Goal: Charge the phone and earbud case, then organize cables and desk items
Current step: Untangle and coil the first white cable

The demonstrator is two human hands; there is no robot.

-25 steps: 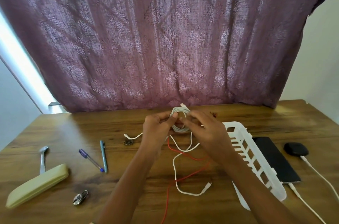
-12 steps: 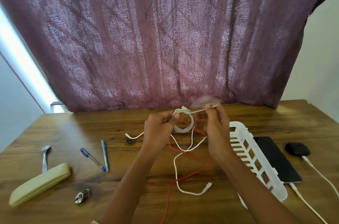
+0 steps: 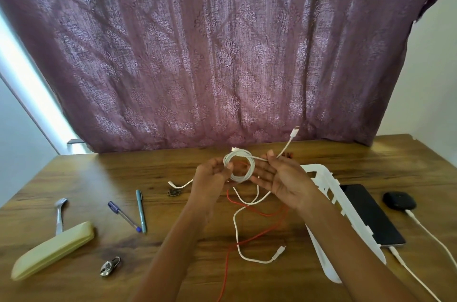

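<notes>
Above the middle of the wooden desk I hold a coiled white cable (image 3: 239,166) between both hands. My left hand (image 3: 211,178) pinches the coil's left side. My right hand (image 3: 282,175) holds the cable's free end between thumb and fingers, and its plug (image 3: 294,132) sticks up to the right. On the desk under my hands lie a second white cable (image 3: 249,256) and a red cable (image 3: 262,214). A black phone (image 3: 371,215) and a black earbud case (image 3: 398,200) lie at the right, each with a white charging cable plugged in.
A white slotted basket (image 3: 331,190) lies between my right arm and the phone. Left of my arms are two pens (image 3: 133,212), a spoon (image 3: 59,212), a pale green case (image 3: 52,251), a small padlock (image 3: 110,267) and a small dark trinket (image 3: 174,192). A purple curtain hangs behind.
My right hand has drawn the cable's free end out to the right and opened its palm upward. The plug now points up and right. The coil stays in my left hand.
</notes>
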